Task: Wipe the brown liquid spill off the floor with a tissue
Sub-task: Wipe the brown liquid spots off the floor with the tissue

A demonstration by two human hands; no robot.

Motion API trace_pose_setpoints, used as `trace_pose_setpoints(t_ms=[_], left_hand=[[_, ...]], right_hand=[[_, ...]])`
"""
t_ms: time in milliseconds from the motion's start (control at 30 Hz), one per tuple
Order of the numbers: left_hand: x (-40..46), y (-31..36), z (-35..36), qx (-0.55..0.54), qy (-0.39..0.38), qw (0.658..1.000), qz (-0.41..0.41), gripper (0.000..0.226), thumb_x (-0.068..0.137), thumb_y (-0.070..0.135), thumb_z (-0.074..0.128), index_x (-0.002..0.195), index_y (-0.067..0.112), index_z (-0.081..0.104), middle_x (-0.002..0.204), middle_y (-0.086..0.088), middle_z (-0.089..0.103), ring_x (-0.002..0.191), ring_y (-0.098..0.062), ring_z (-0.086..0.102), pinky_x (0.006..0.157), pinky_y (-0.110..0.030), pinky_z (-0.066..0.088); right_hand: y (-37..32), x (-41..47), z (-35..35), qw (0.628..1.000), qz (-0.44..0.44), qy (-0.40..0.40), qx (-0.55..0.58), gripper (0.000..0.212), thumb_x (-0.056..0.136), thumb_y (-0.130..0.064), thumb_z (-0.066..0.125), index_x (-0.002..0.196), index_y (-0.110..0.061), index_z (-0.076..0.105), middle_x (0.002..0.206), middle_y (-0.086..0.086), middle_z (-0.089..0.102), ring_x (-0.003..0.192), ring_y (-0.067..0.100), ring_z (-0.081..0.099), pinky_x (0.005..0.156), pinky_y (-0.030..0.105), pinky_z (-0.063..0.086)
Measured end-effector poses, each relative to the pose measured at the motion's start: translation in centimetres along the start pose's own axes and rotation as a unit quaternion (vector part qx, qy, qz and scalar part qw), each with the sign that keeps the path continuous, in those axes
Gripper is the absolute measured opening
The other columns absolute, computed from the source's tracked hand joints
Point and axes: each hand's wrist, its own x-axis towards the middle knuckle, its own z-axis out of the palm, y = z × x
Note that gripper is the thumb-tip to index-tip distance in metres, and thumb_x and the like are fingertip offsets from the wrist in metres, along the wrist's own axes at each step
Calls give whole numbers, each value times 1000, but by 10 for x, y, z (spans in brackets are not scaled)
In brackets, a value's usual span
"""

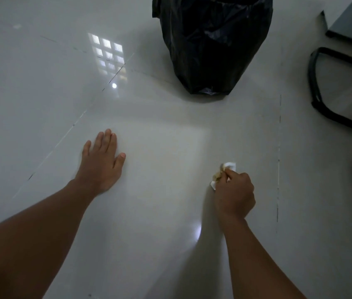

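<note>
Floor (160, 130): pale glossy tiles with thin dark grout lines; a window grid and a round lamp spot reflect in the upper left part. No brown puddle shows on the tiles themselves.
Bin bag (211, 44): a black plastic-lined bin stands on the floor at the top centre, well apart from both hands.
Chair base (322, 104): a black curved tube frame lies at the right edge, with grey furniture panels above and below it.
Left hand (100, 162): palm flat on the floor, fingers straight and close together, thumb spread to the side; it holds nothing.
Right hand (233, 190): fingers curled, thumb and fingertips pinching the tissue, knuckles toward the camera.
Tissue (224, 171): a crumpled white wad with brown-yellow stains, at the right hand's fingertips, low over the floor right of centre. Its long axis runs from lower left to upper right, and its white end points up toward the bin bag; whether it touches the tiles cannot be told.
</note>
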Motion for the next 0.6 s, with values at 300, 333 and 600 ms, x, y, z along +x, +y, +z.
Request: trace_pose_setpoints(t_ms=[300,333,600], left_hand=[[-3,5,7,28,37,999,-12,71,91,46,17,150,5,23,160,-11,19,149,-24,13,119,-49,12],[-2,6,8,27,40,999,-14,71,92,45,18,150,5,24,160,-11,20,148,-24,13,119,-49,12],[-1,6,10,-5,65,998,-21,66,92,43,27,149,8,27,159,-7,22,148,-19,15,120,-45,11]], right_hand=[[-16,30,13,1000,-19,6,14,21,90,-28,62,108,-23,72,91,10,60,85,33,61,69,35,43],[-20,36,15,1000,-23,4,14,21,91,-27,61,107,-22,73,92,11,60,86,33,61,69,35,42],[-75,86,46,996,-85,-37,6,20,92,-27,60,105,-17,71,103,13,61,92,33,61,78,38,48]])
